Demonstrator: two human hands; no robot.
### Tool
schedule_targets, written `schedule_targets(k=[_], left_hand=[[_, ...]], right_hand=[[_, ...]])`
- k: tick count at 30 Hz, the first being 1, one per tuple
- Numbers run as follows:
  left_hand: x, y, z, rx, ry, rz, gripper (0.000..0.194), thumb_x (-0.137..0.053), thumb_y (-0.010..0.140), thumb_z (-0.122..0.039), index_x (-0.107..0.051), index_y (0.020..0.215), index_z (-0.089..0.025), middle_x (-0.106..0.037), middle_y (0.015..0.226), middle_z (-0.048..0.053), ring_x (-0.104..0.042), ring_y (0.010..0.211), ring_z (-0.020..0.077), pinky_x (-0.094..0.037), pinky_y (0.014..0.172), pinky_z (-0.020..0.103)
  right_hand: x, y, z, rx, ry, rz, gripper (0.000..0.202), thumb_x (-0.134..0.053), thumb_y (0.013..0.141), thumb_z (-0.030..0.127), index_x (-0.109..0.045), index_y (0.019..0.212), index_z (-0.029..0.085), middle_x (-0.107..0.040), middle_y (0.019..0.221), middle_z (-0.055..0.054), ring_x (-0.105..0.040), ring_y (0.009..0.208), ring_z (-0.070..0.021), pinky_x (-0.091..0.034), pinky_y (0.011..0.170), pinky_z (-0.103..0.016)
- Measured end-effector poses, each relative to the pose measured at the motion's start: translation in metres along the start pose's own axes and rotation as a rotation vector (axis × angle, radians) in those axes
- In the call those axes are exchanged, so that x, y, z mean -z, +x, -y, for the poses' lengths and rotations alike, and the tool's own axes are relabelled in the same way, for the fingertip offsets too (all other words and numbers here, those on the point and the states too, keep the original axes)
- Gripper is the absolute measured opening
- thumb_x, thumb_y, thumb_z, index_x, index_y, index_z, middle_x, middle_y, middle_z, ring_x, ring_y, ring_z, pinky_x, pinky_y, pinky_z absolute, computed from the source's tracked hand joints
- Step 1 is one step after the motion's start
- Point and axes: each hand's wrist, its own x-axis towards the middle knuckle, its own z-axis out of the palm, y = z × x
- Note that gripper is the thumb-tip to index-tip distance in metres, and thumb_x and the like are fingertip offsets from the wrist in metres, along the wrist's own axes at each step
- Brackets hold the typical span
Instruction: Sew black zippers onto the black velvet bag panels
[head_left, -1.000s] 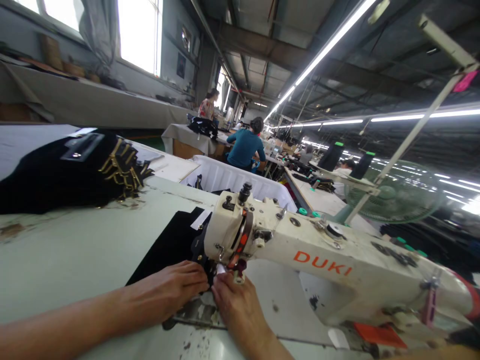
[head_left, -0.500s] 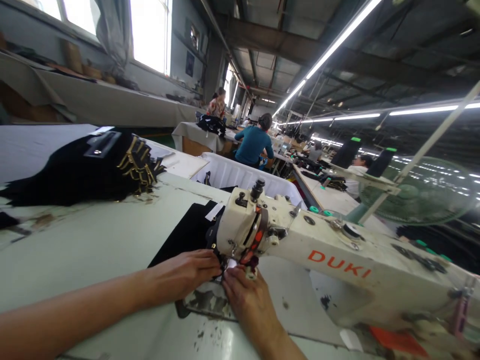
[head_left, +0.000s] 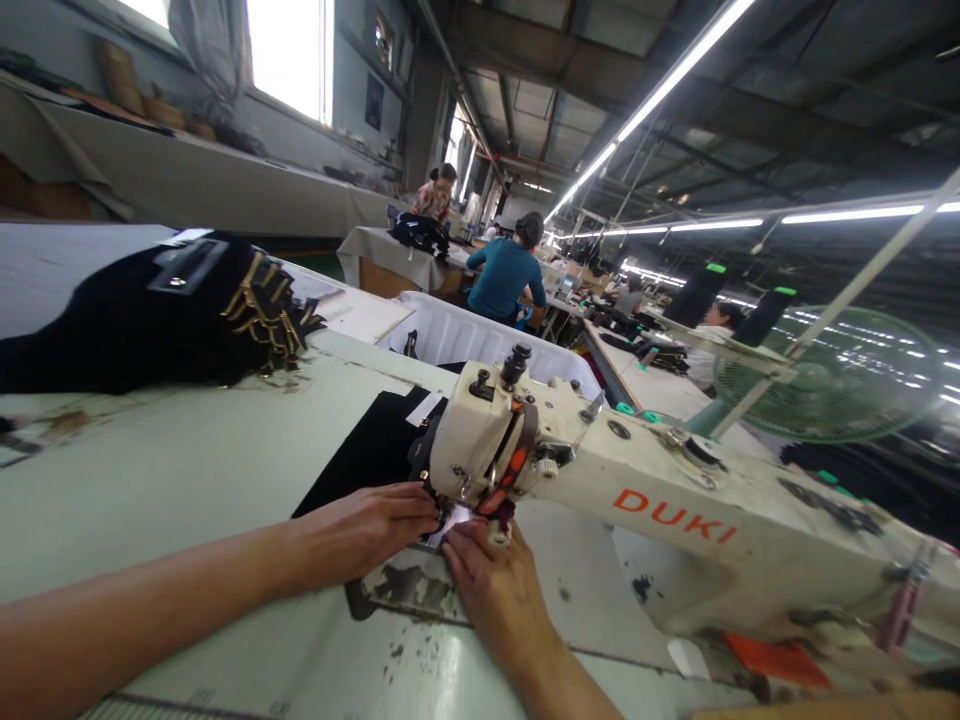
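Observation:
A black fabric piece (head_left: pixel 367 445) with a white label (head_left: pixel 424 409) lies on the pale green table, its near end under the head of a white sewing machine (head_left: pixel 660 490). My left hand (head_left: pixel 390 520) presses its closed fingers on that fabric, just left of the lit needle area. Right of the needle, my right hand (head_left: pixel 491 580) has its fingers drawn together, fingertips close to the left ones. What those right fingertips hold is hidden by the hand. The presser foot is mostly covered by both hands.
Black pieces with gold-coloured zips (head_left: pixel 262 310) are stacked at the left. Behind the machine stands a white plastic bin (head_left: pixel 431 335). A person in a teal top (head_left: pixel 504 280) sits beyond it. At the right are a green fan (head_left: pixel 832 375) and black thread cones (head_left: pixel 697 297).
The view has shifted slightly, with the machine and stack a little higher in it. Both hands stay at the needle, and the fabric has barely moved.

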Motion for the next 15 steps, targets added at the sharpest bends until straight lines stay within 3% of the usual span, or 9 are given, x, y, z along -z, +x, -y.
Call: schedule_targets(k=[4, 8, 12, 15], left_hand=[[-0.002, 0.0, 0.0, 0.039, -0.059, 0.01, 0.032, -0.044, 0.102, -0.009, -0.066, 0.125, -0.014, -0.074, 0.121, 0.013, -0.066, 0.12, 0.0228, -0.044, 0.116, 0.034], [0.006, 0.001, -0.006, 0.225, -0.251, 0.056, 0.031, -0.051, 0.103, -0.018, -0.068, 0.129, -0.017, -0.073, 0.124, 0.01, -0.063, 0.124, 0.0213, -0.047, 0.113, 0.032], [0.017, -0.005, 0.01, 0.534, -0.319, 0.039, 0.028, -0.053, 0.102, -0.037, -0.076, 0.113, -0.025, -0.073, 0.127, 0.004, -0.062, 0.126, 0.0217, -0.043, 0.117, 0.036], [0.022, -0.014, 0.041, 0.919, -0.139, -0.074, 0.041, -0.051, 0.101, -0.043, -0.067, 0.128, -0.017, -0.055, 0.149, 0.016, -0.046, 0.141, 0.0334, -0.03, 0.122, 0.054]], right_hand=[[0.0, -0.001, 0.0, -0.013, -0.028, -0.006, 0.015, -0.058, 0.1, 0.02, -0.073, 0.1, 0.023, -0.077, 0.095, -0.003, -0.068, 0.088, -0.0234, -0.054, 0.089, -0.037], [0.003, 0.002, 0.001, 0.01, -0.016, -0.013, 0.017, -0.055, 0.102, 0.02, -0.072, 0.1, 0.023, -0.078, 0.096, -0.003, -0.069, 0.088, -0.0227, -0.053, 0.09, -0.036], [0.007, 0.005, 0.001, 0.019, 0.003, -0.021, 0.024, -0.05, 0.104, 0.019, -0.072, 0.097, 0.023, -0.077, 0.092, -0.002, -0.069, 0.084, -0.0219, -0.051, 0.087, -0.036], [0.003, 0.003, -0.001, 0.019, 0.006, -0.036, 0.028, -0.047, 0.106, 0.021, -0.073, 0.096, 0.025, -0.076, 0.09, -0.003, -0.069, 0.084, -0.0219, -0.051, 0.084, -0.035]])
